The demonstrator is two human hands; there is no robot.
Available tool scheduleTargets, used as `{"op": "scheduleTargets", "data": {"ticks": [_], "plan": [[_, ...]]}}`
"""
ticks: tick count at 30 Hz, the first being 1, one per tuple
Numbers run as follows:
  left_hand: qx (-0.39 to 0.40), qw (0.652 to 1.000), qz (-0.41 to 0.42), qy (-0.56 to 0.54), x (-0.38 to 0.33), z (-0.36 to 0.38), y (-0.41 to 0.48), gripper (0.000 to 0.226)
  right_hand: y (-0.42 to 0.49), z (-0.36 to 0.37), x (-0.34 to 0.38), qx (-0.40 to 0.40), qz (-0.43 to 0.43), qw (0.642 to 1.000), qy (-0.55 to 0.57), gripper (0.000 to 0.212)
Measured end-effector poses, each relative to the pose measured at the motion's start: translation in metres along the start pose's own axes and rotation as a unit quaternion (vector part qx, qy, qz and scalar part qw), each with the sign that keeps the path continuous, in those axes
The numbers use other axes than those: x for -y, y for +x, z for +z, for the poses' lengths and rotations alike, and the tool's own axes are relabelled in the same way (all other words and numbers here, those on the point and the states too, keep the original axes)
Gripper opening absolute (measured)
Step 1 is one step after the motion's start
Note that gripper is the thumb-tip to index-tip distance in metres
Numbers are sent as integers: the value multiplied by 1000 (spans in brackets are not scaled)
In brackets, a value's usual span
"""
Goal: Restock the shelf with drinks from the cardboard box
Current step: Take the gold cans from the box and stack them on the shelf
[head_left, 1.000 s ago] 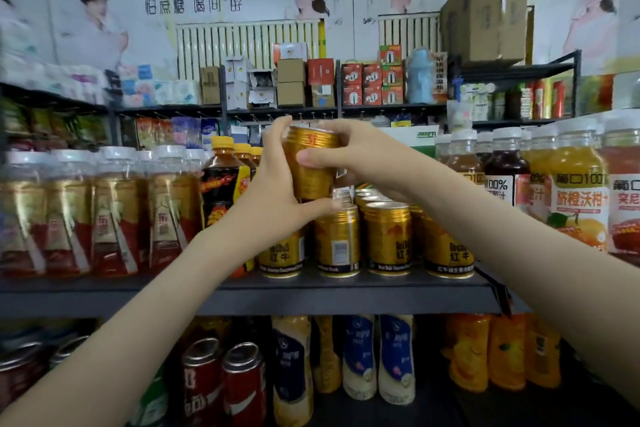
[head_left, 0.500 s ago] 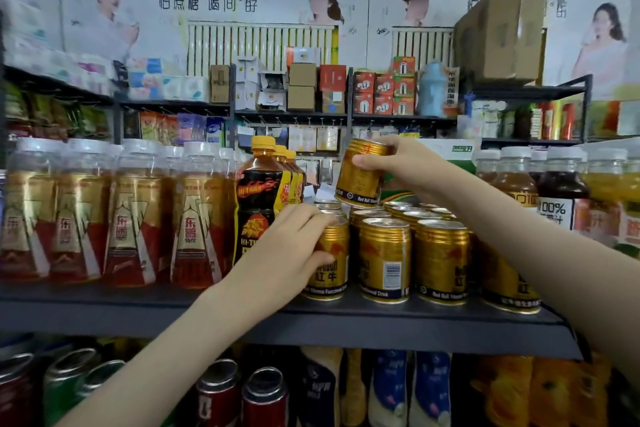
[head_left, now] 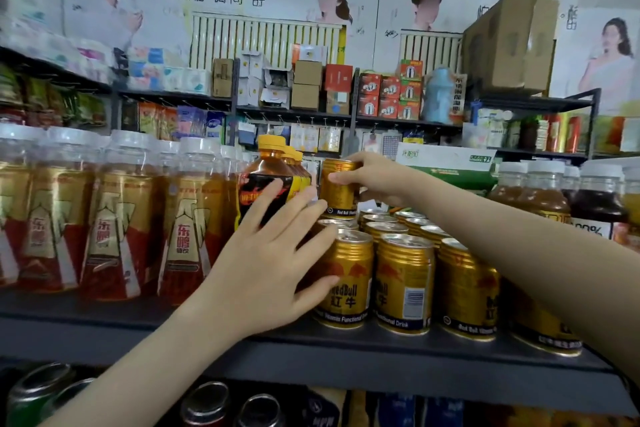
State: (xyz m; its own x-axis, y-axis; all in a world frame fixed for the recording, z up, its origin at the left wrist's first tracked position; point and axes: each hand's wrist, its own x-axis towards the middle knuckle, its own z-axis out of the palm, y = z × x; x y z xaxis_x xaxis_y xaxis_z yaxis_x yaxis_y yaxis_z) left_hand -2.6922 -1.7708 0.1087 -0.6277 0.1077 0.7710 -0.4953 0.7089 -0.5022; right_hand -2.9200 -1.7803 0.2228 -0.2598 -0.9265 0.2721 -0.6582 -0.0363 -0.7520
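Gold Red Bull cans [head_left: 403,284] stand in rows on the dark grey shelf [head_left: 173,333]. My right hand [head_left: 377,180] grips one more gold can [head_left: 341,194] by its upper part and holds it just above the back of the left row, upright. My left hand [head_left: 266,263] lies against the left side of the front-left can [head_left: 348,282], fingers stretched out past it and thumb on its front. The cardboard box that the cans come from is not in view.
Tall red-and-gold bottles [head_left: 114,229] fill the shelf to the left, and a dark orange-capped bottle [head_left: 268,184] stands right beside the cans. Juice bottles [head_left: 595,204] stand at the right. More cans and bottles sit on the shelf below. A large cardboard carton [head_left: 509,45] rests on a far rack.
A second ago both hands held the raised can. My left hand has let go and dropped to the front-left can; my right hand has carried the can down and back over the left row.
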Motion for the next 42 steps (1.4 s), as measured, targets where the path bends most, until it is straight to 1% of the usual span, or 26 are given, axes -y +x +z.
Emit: {"op": "scheduleTargets", "data": {"ticks": [2, 4, 6, 8, 10, 12, 14, 17, 19, 23, 27, 29, 33, 35, 36, 38, 40, 42], "plan": [[4, 1000, -4, 19, 5, 1, -3, 54, 7, 1, 1, 24, 5, 1000, -14, 81], [10, 999, -5, 31, 10, 2, -5, 56, 8, 1, 4, 42, 9, 999, -32, 83], [16, 999, -1, 41, 13, 4, -6, 59, 9, -1, 7, 43, 10, 997, -63, 86], [12, 999, -1, 45, 13, 5, -6, 60, 8, -1, 8, 29, 13, 995, -98, 88], [4, 999, -3, 46, 12, 5, -5, 60, 6, 2, 10, -2, 17, 991, -135, 90], [-1, 999, -2, 46, 13, 5, -4, 60, 5, 5, 12, -22, 14, 988, -153, 93], [-4, 999, 1, 43, 13, 5, -4, 59, 5, 7, 18, -3, 18, 990, -140, 88], [-8, 999, 4, 44, 14, 5, -4, 58, 1, 3, 24, 66, 25, 992, -104, 69], [-9, 999, 6, 48, 14, 5, -4, 58, -1, -1, 24, 77, 19, 990, -115, 66], [-5, 999, 6, 48, 14, 6, -3, 58, -3, -5, 17, 44, 6, 989, -143, 68], [-7, 999, -7, 43, 9, 7, -3, 59, -6, 2, 12, -37, -23, 979, -199, 69], [-14, 999, -20, 23, 3, 5, -3, 59, -7, 5, 10, -60, -32, 972, -226, 69], [-26, 999, -37, -16, -12, 3, -3, 61, -18, 8, 8, -62, -28, 955, -288, 76], [-29, 998, -46, -36, -21, 3, -3, 63, -35, 6, 12, -77, -54, 948, -303, 76], [-28, 997, -51, -45, -25, 2, -2, 64, -48, 4, 14, -85, -73, 944, -312, 73], [-21, 995, -66, -65, -33, 2, -1, 67, -78, 0, 19, -85, -110, 929, -342, 61], [-10, 994, -79, -73, -37, 1, 0, 69, -110, -5, 20, -62, -136, 912, -382, 51], [-1, 994, -83, -65, -38, 0, 2, 70, -137, -8, 16, -28, -133, 905, -403, 50]]}}
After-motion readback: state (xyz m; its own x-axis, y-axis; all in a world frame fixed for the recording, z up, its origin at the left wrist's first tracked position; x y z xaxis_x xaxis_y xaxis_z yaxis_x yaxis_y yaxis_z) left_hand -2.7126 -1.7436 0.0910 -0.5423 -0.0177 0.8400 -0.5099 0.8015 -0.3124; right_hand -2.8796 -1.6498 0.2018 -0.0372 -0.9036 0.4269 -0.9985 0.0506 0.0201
